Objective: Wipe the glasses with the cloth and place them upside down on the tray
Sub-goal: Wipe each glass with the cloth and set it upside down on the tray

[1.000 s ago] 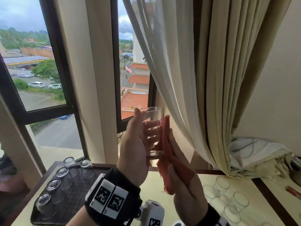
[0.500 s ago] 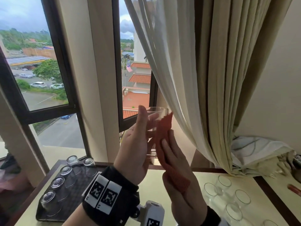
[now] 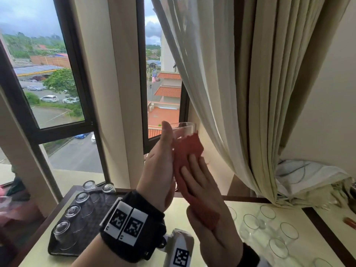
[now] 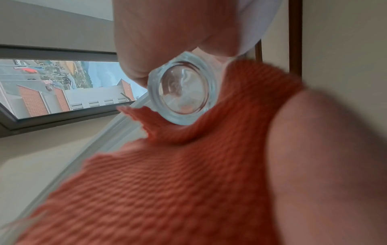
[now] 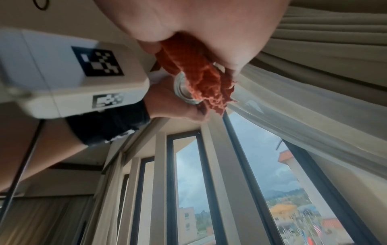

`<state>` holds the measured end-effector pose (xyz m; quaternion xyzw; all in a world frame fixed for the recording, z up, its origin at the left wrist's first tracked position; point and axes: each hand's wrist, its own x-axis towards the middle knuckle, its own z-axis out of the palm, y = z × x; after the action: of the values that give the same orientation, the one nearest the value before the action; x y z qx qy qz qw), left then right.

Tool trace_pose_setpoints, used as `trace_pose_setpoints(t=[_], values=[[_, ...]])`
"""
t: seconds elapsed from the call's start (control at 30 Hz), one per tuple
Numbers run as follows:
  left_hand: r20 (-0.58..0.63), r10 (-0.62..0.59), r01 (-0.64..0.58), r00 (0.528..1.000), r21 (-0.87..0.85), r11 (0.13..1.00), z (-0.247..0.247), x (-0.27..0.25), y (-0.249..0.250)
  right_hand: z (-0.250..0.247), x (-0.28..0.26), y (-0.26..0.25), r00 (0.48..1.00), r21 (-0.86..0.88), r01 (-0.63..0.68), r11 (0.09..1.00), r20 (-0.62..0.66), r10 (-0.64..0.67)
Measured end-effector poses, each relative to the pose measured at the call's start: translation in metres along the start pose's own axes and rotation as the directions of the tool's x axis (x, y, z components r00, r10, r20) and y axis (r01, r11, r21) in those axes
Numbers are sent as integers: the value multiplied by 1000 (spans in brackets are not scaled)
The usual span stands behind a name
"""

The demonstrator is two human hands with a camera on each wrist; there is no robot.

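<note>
Glass is gripped upright, mouth up, by the left hand, cloth pressed against it by the flat right hand, tray lower left.

Cream curtain hung right of the dark-framed window, gathered low near crumpled white bedding at the far right. Outside: parked cars, green tree, orange-tiled roofs, a flag on a pole, overcast sky. Blue car on the road below. Cream table top with dark wood edging ran under the window. Small red object lay at the right edge, too blurred to identify
</note>
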<state>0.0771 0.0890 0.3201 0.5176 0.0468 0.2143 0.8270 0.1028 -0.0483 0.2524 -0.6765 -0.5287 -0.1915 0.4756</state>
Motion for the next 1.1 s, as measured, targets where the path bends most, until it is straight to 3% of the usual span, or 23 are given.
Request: trace_pose_setpoints(t=[0.1, 0.23, 0.33, 0.4, 0.5, 0.53, 0.7, 0.77, 0.9, 1.0, 1.07, 1.1], values=[[-14, 18, -17, 1000, 80, 997, -2, 2, -6, -4, -28, -7, 986, 229, -118, 966, -87, 141], [-21, 15, -14, 1000, 47, 999, 4, -3, -12, -10, 1, -6, 894, 531, -299, 793, -134, 427], [-15, 9, -9, 1000, 24, 1000, 11, -5, -16, -21, 16, -8, 913, 450, -257, 855, -176, 367], [-21, 6, -7, 1000, -9, 1000, 13, -5, -16, -18, 21, -12, 958, 375, -146, 915, -179, 226], [-16, -28, 27, 999, -51, 998, 10, -2, -10, -2, 21, 4, 984, 223, -139, 965, -81, 161], [-27, -35, 34, 999, -43, 999, 7, 1, -8, 1, 13, 16, 994, 169, -82, 982, -62, 93], [-97, -1, 0, 995, -7, 1000, 1, 14, -7, -2, -24, -9, 955, 479, -247, 842, -29, 297], [-84, 12, -12, 996, -8, 1000, 1, 14, -10, -3, -11, -11, 933, 559, -260, 787, -64, 354], [6, -6, 7, 1000, -29, 1000, 10, 7, -16, -22, 21, -5, 871, 508, -336, 793, -154, 467], [-71, -14, 12, 997, -28, 1000, 20, 3, -22, -23, 42, -1, 939, 415, -185, 891, -193, 286], [-71, -26, 22, 997, -58, 998, 21, 3, -22, -14, 70, 6, 976, 133, -8, 991, -213, 37], [-51, -43, 39, 998, -87, 995, 18, 4, -21, -7, 74, 22, 980, -26, 98, 995, -171, -101]])
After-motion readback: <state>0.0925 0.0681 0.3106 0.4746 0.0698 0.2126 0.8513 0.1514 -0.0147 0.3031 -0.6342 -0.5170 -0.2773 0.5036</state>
